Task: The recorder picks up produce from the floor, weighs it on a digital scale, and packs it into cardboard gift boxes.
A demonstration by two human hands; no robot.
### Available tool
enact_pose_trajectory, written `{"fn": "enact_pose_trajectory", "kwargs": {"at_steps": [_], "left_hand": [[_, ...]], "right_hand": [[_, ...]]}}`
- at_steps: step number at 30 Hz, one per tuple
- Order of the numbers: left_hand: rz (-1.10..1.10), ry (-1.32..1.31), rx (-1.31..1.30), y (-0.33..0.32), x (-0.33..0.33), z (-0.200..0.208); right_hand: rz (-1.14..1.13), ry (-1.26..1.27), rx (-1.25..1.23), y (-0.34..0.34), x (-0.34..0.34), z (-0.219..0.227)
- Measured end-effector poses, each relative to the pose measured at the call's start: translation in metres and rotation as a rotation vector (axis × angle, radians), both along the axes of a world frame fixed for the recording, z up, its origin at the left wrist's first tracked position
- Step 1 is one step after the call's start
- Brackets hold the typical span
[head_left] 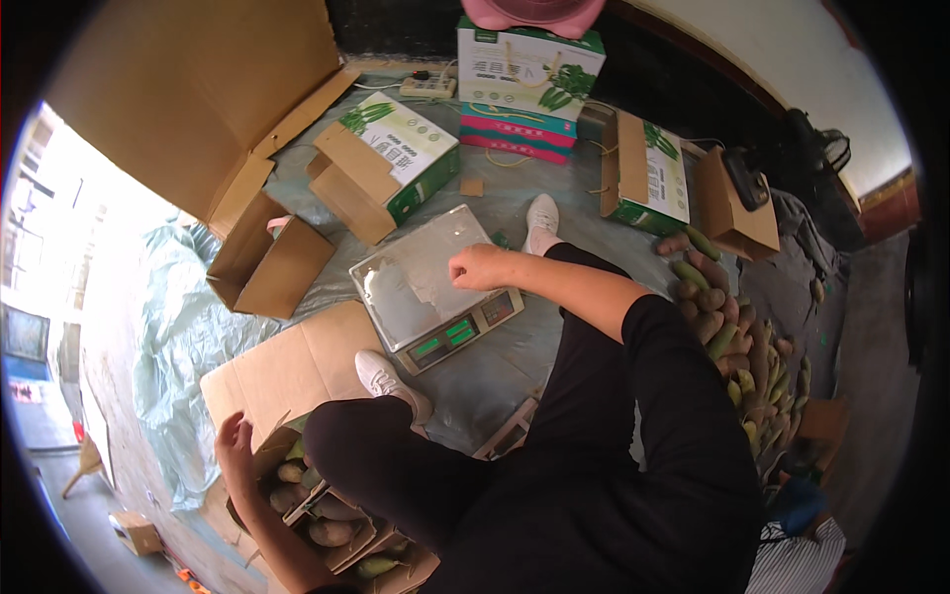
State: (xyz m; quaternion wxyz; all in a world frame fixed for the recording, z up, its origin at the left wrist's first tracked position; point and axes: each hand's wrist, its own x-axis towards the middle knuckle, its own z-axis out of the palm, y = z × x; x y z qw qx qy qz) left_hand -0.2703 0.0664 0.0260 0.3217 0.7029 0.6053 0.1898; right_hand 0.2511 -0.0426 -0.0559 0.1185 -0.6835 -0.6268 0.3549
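Note:
My right hand [481, 267] is curled into a loose fist over the front right part of the metal pan of a digital scale [424, 275]. Nothing sticks out of it, and whether it touches the pan cannot be told. The pan carries no goods, and green figures glow on the display below it. At the lower left, my left hand [235, 450] is raised beside an open cardboard box, its fingers loosely bent and apart, holding nothing visible. Inside that box, greenish-brown radishes [332, 533] lie between cardboard dividers, partly hidden by my leg.
A pile of radishes [737, 337] lies on the right. White-and-green printed cartons [421, 139] and a brown open box [272, 255] stand beyond the scale. A pink basin [534, 15] tops stacked cartons. Flattened cardboard [297, 361] and plastic sheeting [183, 366] cover the left floor.

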Motion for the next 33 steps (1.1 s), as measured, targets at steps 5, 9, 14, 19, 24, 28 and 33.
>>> {"fn": "enact_pose_trajectory", "kwargs": {"at_steps": [5,9,14,19,24,28,33], "left_hand": [[-0.275,0.006,-0.008,-0.020,0.153,0.056],[-0.479,-0.026,-0.039,-0.023,0.227,0.047],[-0.682,0.167,-0.167,0.018,0.287,0.036],[-0.525,-0.046,-0.439,0.076,0.350,-0.008],[-0.196,-0.101,-0.539,0.132,0.393,-0.099],[0.072,-0.294,-0.586,0.171,0.428,-0.171],[0.255,-0.438,-0.580,0.196,0.474,-0.248]], "right_hand": [[-0.121,-0.028,0.086,-0.033,0.064,0.019],[-0.332,0.062,0.177,-0.072,0.104,0.043],[-0.364,0.275,0.239,-0.097,0.063,0.083],[-0.279,0.235,0.171,-0.102,0.052,0.055],[-0.149,0.112,0.158,-0.102,0.052,0.051],[-0.121,0.094,0.072,-0.106,0.054,0.060],[-0.113,0.055,-0.048,-0.109,0.066,0.067]]}}
